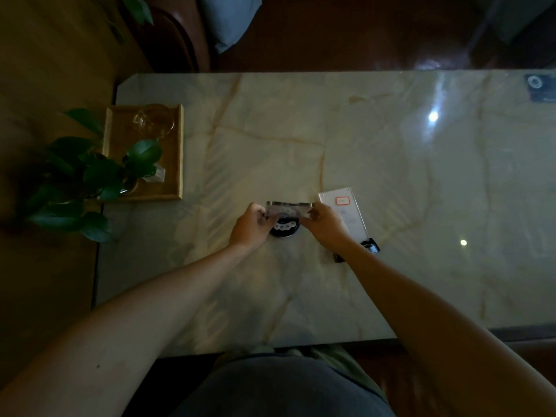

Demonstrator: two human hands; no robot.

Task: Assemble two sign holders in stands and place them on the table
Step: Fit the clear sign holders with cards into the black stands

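1. Sign holder of clear acrylic (289, 209), a flat rectangular panel, sits upright between my two hands, seen nearly edge-on from above, over the near middle of the worktop.
2. My left hand (250, 227) pinches its left end with fingers closed on it; my right hand (325, 221) grips the right end the same way.
3. Directly under the panel is a round black stand (283, 230) resting on the worktop; whether the panel's lower edge is seated in it I cannot tell.
4. Just to the right, partly under my right wrist, a second clear sign holder with a white card and red-outlined label (341, 207) lies flat.
5. Near its lower end a small black stand piece (370, 245) lies on the surface.
6. All of this rests on the glossy pale marble worktop (391, 164).
7. At the left edge a wooden tray (178, 152) holds a clear glass (154, 121), beside a leafy green plant (90, 176).
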